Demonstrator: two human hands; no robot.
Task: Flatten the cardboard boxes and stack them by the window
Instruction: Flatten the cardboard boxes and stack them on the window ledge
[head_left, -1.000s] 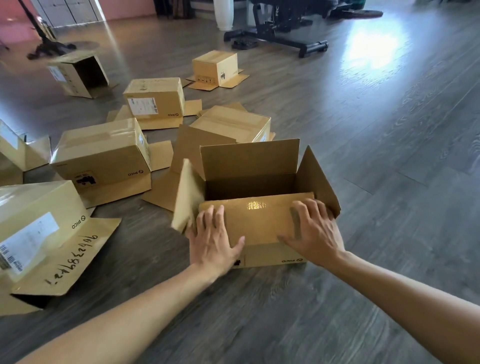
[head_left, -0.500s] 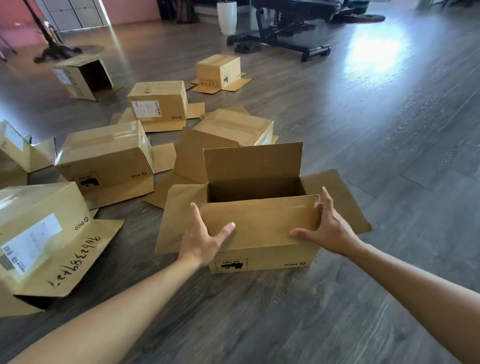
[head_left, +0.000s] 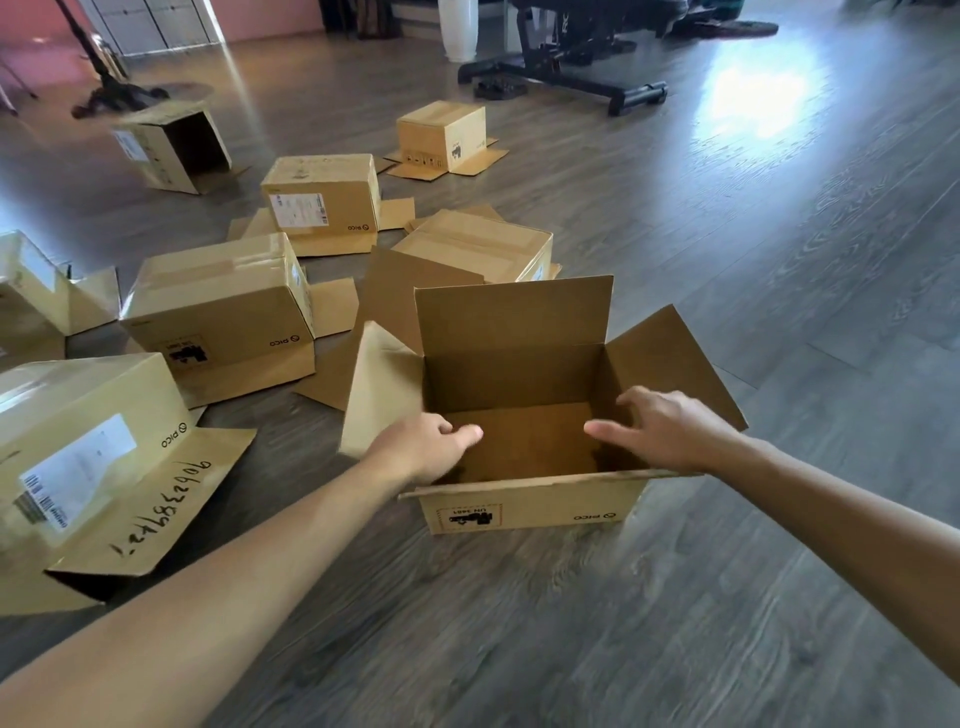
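Four flaps of the nearest box (head_left: 524, 512) are now folded open; half a second earlier the near flap was still held up. The left hand (head_left: 423, 449) and right hand (head_left: 670, 434) are lowered inside, fingers loosely curled, gripping nothing. Flattening is judged barely begun. Beyond, other boxes (head_left: 223, 306) remain unflattened across the floor (head_left: 779, 270).

A: Bright daylight, coming from the upper right?

B: Yes. It throws a white glare patch on the grey wood floor (head_left: 753, 98), washing out the grain there.

A: Shadows?

B: Soft and short under the cardboard boxes (head_left: 223, 312).

A: Sharpness?

B: The centre is crisp; wide-angle bending curves the edges, and the hands (head_left: 426, 452) are slightly motion-blurred.
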